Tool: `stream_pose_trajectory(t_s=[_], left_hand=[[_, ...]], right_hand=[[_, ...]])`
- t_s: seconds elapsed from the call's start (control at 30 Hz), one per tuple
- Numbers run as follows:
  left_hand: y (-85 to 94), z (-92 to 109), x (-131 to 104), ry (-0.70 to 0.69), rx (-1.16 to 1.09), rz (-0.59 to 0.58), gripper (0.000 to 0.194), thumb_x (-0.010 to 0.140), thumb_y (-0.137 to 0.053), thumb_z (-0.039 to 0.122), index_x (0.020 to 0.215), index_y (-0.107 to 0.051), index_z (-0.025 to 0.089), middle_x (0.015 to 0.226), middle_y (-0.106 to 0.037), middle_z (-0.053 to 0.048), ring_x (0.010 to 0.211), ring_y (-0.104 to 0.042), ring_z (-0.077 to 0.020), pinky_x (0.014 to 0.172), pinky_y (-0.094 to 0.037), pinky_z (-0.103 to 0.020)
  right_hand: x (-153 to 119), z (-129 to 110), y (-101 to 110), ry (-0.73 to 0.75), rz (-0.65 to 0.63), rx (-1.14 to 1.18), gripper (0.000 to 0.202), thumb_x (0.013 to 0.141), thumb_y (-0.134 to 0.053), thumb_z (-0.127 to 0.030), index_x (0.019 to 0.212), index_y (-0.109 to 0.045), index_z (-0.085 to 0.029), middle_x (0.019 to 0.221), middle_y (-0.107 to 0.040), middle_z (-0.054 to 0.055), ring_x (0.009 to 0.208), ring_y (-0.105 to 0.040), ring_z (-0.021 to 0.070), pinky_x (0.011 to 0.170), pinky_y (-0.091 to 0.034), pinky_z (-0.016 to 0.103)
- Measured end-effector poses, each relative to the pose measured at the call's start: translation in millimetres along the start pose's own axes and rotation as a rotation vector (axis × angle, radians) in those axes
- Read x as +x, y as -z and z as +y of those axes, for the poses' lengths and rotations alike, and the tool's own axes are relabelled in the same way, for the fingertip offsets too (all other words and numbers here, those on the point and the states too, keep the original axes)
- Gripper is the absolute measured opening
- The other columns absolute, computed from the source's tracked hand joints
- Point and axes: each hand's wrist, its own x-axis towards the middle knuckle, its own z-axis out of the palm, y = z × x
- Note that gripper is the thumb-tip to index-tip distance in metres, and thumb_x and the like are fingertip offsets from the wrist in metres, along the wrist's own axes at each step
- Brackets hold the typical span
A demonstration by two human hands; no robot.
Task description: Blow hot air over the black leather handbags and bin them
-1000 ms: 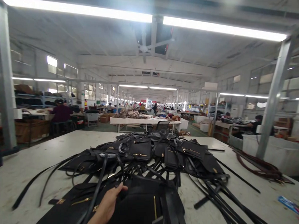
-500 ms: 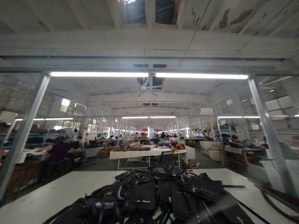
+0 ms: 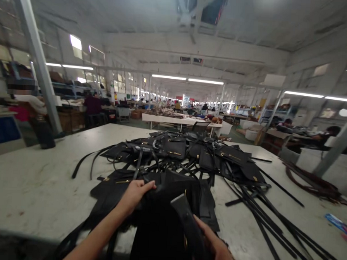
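Observation:
My left hand is closed on the upper edge of a black bag at the front of the white table. My right hand grips a dark handheld tool with a flat, pale tip, which points up and left over the bag. What kind of tool it is, I cannot tell. Behind the hands lies a pile of black bags with gold zips and long straps.
Loose black straps trail across the right side of the white table. Dark red straps and a blue and pink item lie at the right. A metal post stands left, near a seated person.
The view has tilted down and turned slightly, showing more table. Both hands, the tool and the nearest bag have come into view.

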Motion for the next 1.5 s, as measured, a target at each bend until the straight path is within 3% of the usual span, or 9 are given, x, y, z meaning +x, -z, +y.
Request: stream_pose_trajectory(t_s=[0.1, 0.27, 0.67, 0.83, 1.03, 1.13, 1.23, 1.37, 1.5], left_hand=[[-0.3, 3.5, -3.4, 0.087, -0.02, -0.022, 0.046, 0.061, -0.063, 0.053, 0.075, -0.067, 0.009, 0.051, -0.057, -0.002, 0.043, -0.047, -0.0102, 0.041, -0.031, -0.019], [-2.3, 11.8, -9.4, 0.159, -0.065, -0.084, 0.049, 0.067, -0.059, 0.052, 0.085, -0.065, 0.008, 0.064, -0.064, -0.007, 0.051, -0.056, -0.014, 0.045, -0.04, -0.021], [-7.4, -4.2, -4.2, 0.213, -0.342, -0.084, 0.036, 0.077, -0.055, 0.039, 0.098, -0.062, 0.01, 0.081, -0.067, -0.01, 0.067, -0.062, -0.017, 0.053, -0.048, -0.023], [-6.1, -1.7, -6.4, 0.244, -0.438, -0.134, 0.038, 0.081, -0.05, 0.033, 0.113, -0.055, 0.014, 0.084, -0.067, -0.01, 0.074, -0.063, -0.0206, 0.063, -0.051, -0.031], [-5.3, -11.8, 2.9, 0.17, -0.402, -0.077, 0.053, 0.071, -0.06, 0.043, 0.118, -0.052, 0.019, 0.083, -0.066, -0.005, 0.07, -0.061, -0.0186, 0.059, -0.05, -0.027], [-5.4, -27.3, 21.1, 0.078, -0.332, 0.089, 0.052, 0.066, -0.064, 0.047, 0.11, -0.058, 0.02, 0.062, -0.056, 0.004, 0.052, -0.051, -0.0072, 0.047, -0.042, -0.014], [-6.9, -51.4, 36.7, 0.032, -0.388, 0.191, 0.046, 0.068, -0.064, 0.043, 0.11, -0.056, 0.024, 0.059, -0.051, 0.007, 0.048, -0.047, -0.004, 0.049, -0.041, -0.011], [-11.3, -89.6, 38.2, 0.192, -0.351, 0.164, 0.05, 0.067, -0.067, 0.023, 0.114, -0.051, 0.021, 0.097, -0.061, -0.004, 0.09, -0.059, -0.0147, 0.084, -0.046, -0.024], [-12.5, -116.4, 26.6, 0.271, -0.282, 0.192, 0.073, 0.062, -0.07, 0.017, 0.127, -0.037, 0.024, 0.116, -0.055, -0.008, 0.104, -0.055, -0.0216, 0.094, -0.04, -0.035]], right_hand=[[9.2, -16.8, -8.4, -0.063, -0.11, 0.246, 0.087, 0.049, -0.063, -0.007, 0.13, -0.035, -0.018, 0.084, -0.063, 0.001, 0.063, -0.057, 0.0166, 0.051, -0.041, 0.021], [17.1, -24.3, -21.8, -0.154, -0.145, 0.236, 0.088, 0.049, -0.06, 0.001, 0.131, -0.035, -0.021, 0.071, -0.061, -0.003, 0.044, -0.05, 0.0083, 0.038, -0.036, 0.014], [53.3, -23.7, -16.2, 0.027, -0.068, 0.382, 0.087, 0.056, -0.068, -0.011, 0.133, -0.03, -0.017, 0.058, -0.059, -0.002, 0.039, -0.052, 0.0121, 0.034, -0.043, 0.018], [57.5, -25.8, -6.8, -0.045, -0.198, 0.372, 0.084, 0.054, -0.069, -0.012, 0.13, -0.035, -0.017, 0.059, -0.06, -0.001, 0.039, -0.052, 0.0121, 0.034, -0.044, 0.019], [75.2, -15.3, -22.5, -0.054, -0.133, 0.362, 0.092, 0.048, -0.075, -0.015, 0.131, -0.035, -0.019, 0.064, -0.061, 0.0, 0.04, -0.053, 0.0129, 0.034, -0.044, 0.021], [82.7, -5.3, -24.2, -0.03, -0.024, 0.401, 0.095, 0.046, -0.077, -0.017, 0.132, -0.034, -0.02, 0.069, -0.062, 0.001, 0.039, -0.054, 0.013, 0.033, -0.044, 0.021], [80.8, 11.7, -3.9, 0.003, 0.127, 0.4, 0.094, 0.049, -0.073, -0.016, 0.133, -0.03, -0.015, 0.062, -0.061, 0.0, 0.037, -0.052, 0.0139, 0.032, -0.042, 0.021], [63.6, 40.9, 55.1, 0.0, 0.311, 0.295, 0.084, 0.058, -0.066, -0.019, 0.132, -0.027, -0.009, 0.049, -0.058, -0.003, 0.035, -0.049, 0.0141, 0.033, -0.043, 0.023], [58.9, 51.6, 92.5, -0.08, 0.292, 0.255, 0.07, 0.057, -0.065, -0.025, 0.12, -0.041, -0.008, 0.053, -0.059, -0.001, 0.036, -0.051, 0.014, 0.034, -0.043, 0.023]])
